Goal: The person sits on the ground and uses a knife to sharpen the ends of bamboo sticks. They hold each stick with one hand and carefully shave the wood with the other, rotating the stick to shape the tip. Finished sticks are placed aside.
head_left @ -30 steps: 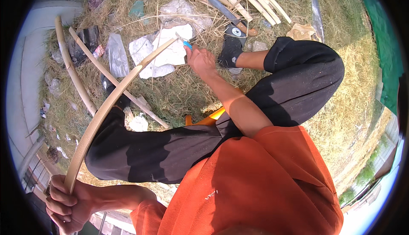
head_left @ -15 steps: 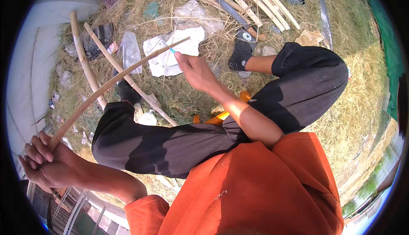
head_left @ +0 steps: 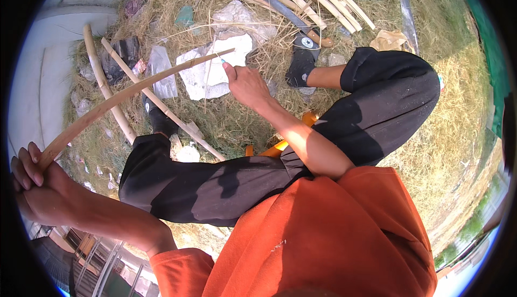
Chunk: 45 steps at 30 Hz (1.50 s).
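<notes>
A long, curved bamboo strip (head_left: 121, 96) slants across in front of me, from the lower left up to its narrow tip above the white stone. My left hand (head_left: 46, 189) is wrapped round its near end at the left rim. Near the strip's far tip, my right hand (head_left: 249, 86) grips a slim blue tool (head_left: 222, 60) with a thin pale point. The point is at the strip; whether it touches is too small to tell. Most of the tool is hidden in my fist. Beneath the tip lies a flat white stone slab (head_left: 196, 81) on dry grass.
Two bamboo poles (head_left: 102, 76) lean at the left, by my left foot. A curved-bladed knife with a wooden handle (head_left: 326, 42) lies beside my right shoe. Several split bamboo lengths (head_left: 344, 3) lie beyond. A metal blade-like strip (head_left: 407, 14) is at the upper right.
My left hand has moved up and left, carrying the strip's near end with it. The strip's far tip and my right hand have shifted slightly left.
</notes>
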Each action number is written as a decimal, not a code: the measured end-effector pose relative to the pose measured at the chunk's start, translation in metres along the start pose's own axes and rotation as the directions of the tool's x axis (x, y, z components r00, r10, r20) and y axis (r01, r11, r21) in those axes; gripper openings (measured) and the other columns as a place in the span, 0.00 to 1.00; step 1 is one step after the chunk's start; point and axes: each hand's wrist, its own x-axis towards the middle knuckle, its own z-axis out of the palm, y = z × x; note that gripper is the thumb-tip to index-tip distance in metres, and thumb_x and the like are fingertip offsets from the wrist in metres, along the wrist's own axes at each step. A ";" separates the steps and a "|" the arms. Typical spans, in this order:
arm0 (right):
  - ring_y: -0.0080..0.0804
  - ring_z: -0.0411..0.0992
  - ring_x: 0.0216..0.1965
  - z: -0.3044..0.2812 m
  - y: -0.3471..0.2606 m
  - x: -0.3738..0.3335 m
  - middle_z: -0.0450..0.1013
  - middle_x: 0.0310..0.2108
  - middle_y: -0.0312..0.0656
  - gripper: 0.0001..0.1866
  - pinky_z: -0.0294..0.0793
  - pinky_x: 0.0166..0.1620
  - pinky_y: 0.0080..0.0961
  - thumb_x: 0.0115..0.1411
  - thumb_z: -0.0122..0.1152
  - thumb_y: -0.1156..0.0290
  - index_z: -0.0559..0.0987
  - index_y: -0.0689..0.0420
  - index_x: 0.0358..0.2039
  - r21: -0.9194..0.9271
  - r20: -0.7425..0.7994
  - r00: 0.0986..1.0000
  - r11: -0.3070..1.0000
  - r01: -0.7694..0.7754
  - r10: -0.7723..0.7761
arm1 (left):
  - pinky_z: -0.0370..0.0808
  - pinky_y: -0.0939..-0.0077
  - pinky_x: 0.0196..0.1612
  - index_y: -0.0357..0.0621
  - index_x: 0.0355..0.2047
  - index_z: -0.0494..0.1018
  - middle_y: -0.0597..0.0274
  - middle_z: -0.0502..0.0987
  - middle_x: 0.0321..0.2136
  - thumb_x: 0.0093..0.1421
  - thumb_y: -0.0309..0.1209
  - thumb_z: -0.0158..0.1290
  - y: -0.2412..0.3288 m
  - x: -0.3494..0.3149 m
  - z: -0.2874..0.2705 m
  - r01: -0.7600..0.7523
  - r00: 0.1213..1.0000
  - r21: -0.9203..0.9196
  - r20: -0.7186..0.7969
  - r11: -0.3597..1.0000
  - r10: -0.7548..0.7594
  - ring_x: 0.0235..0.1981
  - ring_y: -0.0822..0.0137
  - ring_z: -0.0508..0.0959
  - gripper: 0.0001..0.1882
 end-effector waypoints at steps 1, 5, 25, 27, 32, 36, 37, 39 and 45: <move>0.62 0.72 0.32 0.006 0.010 0.008 0.72 0.26 0.66 0.33 0.69 0.42 0.50 0.67 0.34 0.48 0.77 0.66 0.30 0.005 -0.020 0.997 0.997 -0.071 0.071 | 0.58 0.72 0.28 0.51 0.18 0.48 0.66 0.50 0.16 0.58 0.22 0.36 0.001 0.001 0.001 0.006 1.000 -0.021 0.012 1.000 -0.006 0.15 0.72 0.53 0.14; 0.63 0.72 0.34 -0.005 -0.017 -0.012 0.73 0.27 0.65 0.35 0.69 0.45 0.49 0.67 0.33 0.47 0.78 0.69 0.30 0.155 0.047 0.994 0.984 0.090 -0.098 | 0.55 0.72 0.26 0.51 0.16 0.47 0.66 0.50 0.16 0.53 0.20 0.36 -0.002 0.001 -0.007 0.008 0.999 -0.138 0.038 0.990 -0.003 0.15 0.72 0.52 0.14; 0.57 0.74 0.41 0.005 0.009 0.017 0.75 0.33 0.62 0.33 0.72 0.46 0.47 0.67 0.34 0.47 0.80 0.64 0.34 -0.123 -0.037 0.998 0.991 0.049 -0.054 | 0.53 0.75 0.24 0.50 0.15 0.52 0.67 0.53 0.13 0.57 0.25 0.46 0.007 -0.023 -0.002 0.053 0.996 -0.169 -0.062 0.984 -0.064 0.12 0.74 0.52 0.17; 0.57 0.73 0.42 0.008 0.018 0.017 0.74 0.34 0.64 0.34 0.72 0.47 0.47 0.67 0.33 0.46 0.79 0.64 0.36 -0.149 0.033 0.999 0.989 0.011 -0.006 | 0.53 0.75 0.24 0.51 0.15 0.52 0.68 0.53 0.13 0.57 0.26 0.46 0.005 -0.019 -0.009 0.060 0.997 -0.210 -0.039 0.976 -0.069 0.12 0.74 0.52 0.17; 0.59 0.73 0.41 0.005 0.031 0.029 0.74 0.34 0.65 0.32 0.72 0.47 0.47 0.67 0.35 0.47 0.80 0.63 0.36 -0.168 -0.090 0.996 0.986 -0.014 -0.001 | 0.53 0.75 0.23 0.52 0.14 0.51 0.69 0.51 0.12 0.61 0.30 0.45 0.011 -0.027 0.003 0.082 0.994 -0.129 -0.057 0.988 -0.090 0.12 0.74 0.51 0.20; 0.60 0.72 0.42 0.004 0.044 0.029 0.74 0.35 0.65 0.32 0.70 0.48 0.50 0.65 0.36 0.44 0.79 0.60 0.37 -0.214 -0.074 0.997 0.975 -0.054 0.039 | 0.52 0.75 0.22 0.53 0.15 0.52 0.70 0.51 0.11 0.63 0.33 0.45 0.010 -0.029 -0.008 0.090 0.994 -0.166 -0.037 0.982 -0.098 0.12 0.75 0.50 0.21; 0.60 0.72 0.41 0.010 0.058 0.036 0.74 0.34 0.64 0.32 0.70 0.48 0.50 0.65 0.36 0.44 0.79 0.60 0.37 -0.232 -0.127 0.991 0.971 -0.059 0.030 | 0.51 0.76 0.22 0.52 0.15 0.53 0.70 0.52 0.10 0.63 0.33 0.45 0.008 -0.028 -0.004 0.074 0.994 -0.153 -0.064 0.985 -0.085 0.12 0.75 0.50 0.20; 0.53 0.75 0.39 0.018 0.072 0.040 0.76 0.31 0.60 0.33 0.71 0.47 0.46 0.66 0.34 0.44 0.81 0.59 0.35 -0.344 -0.183 0.983 0.938 -0.032 -0.033 | 0.52 0.76 0.22 0.53 0.15 0.53 0.70 0.52 0.10 0.64 0.34 0.45 0.006 -0.029 -0.001 0.063 0.994 -0.129 -0.082 0.990 -0.074 0.12 0.76 0.50 0.21; 0.58 0.73 0.41 0.001 0.052 0.036 0.74 0.32 0.65 0.37 0.68 0.50 0.48 0.66 0.31 0.42 0.79 0.65 0.33 0.070 0.082 0.991 0.991 -0.111 0.105 | 0.52 0.77 0.21 0.54 0.14 0.52 0.71 0.51 0.10 0.66 0.35 0.45 0.002 -0.034 0.004 0.042 0.979 -0.055 -0.196 0.998 -0.052 0.11 0.76 0.50 0.23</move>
